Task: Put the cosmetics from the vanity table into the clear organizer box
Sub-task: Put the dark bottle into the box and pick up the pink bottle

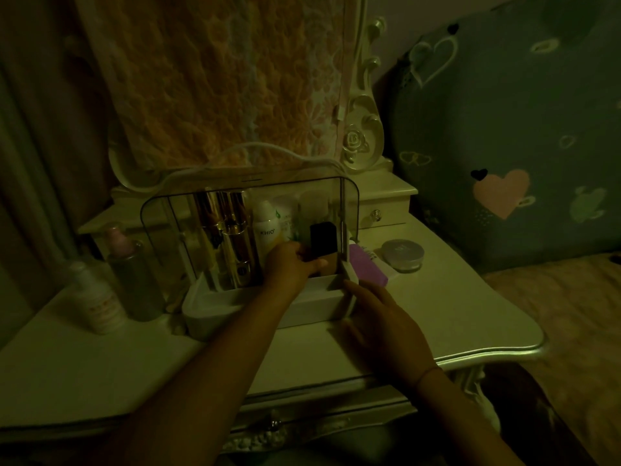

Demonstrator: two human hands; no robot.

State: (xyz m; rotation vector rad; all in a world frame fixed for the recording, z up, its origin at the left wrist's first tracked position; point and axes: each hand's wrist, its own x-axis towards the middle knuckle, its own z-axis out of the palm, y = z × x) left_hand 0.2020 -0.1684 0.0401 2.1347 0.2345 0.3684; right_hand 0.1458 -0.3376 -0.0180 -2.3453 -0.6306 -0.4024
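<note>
The clear organizer box (208, 299), with a white base and a see-through cover, stands at the middle of the vanity table (453, 314). Inside it stand two gold tubes (235, 237) and a white bottle (265, 230). My left hand (292, 267) reaches into the box's right part and grips a bottle with a black cap (323, 237), held upright. My right hand (379, 317) lies at the box's right front corner, its fingers stretched against the white edge of the open door (349, 280).
Right of the box lie a purple tube (368, 269) and a round grey compact (403, 255). Left of it stand a grey bottle with a pink pump (134, 277) and a white bottle (97, 304). A cloth-covered mirror rises behind; a bed is on the right.
</note>
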